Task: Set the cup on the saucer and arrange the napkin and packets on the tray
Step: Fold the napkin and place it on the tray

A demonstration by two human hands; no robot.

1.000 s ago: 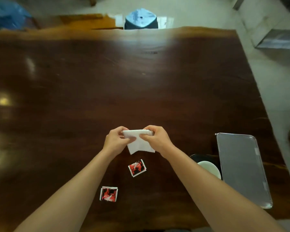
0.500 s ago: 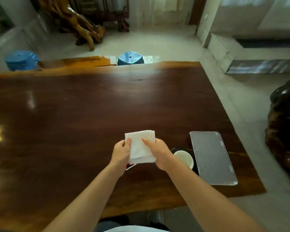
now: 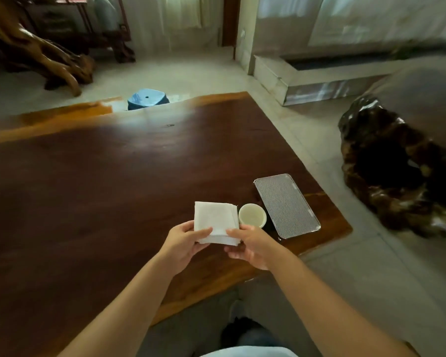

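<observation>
- One folded white napkin [image 3: 215, 219] is held up above the dark wooden table [image 3: 101, 189], pinched along its near edge by both hands
- The left hand [image 3: 184, 243] grasps the napkin's near left corner, thumb on top and fingers curled beneath
- The right hand [image 3: 250, 247] grips the near right corner the same way, thumb pressed on the top layer
- One pale cup [image 3: 252, 215] stands just right of the napkin, on something dark that is mostly hidden; the napkin's right edge overlaps the cup's rim in view
- One silver textured tray [image 3: 286, 204] lies just beside the cup, near the table's right edge, with nothing on it
- The napkin and hands block the tabletop beneath them
- One blue stool [image 3: 147, 98] sits beyond the far edge of the table
- A gnarled dark wood piece [image 3: 397, 176] stands on the floor to the right, well apart from the tray
</observation>
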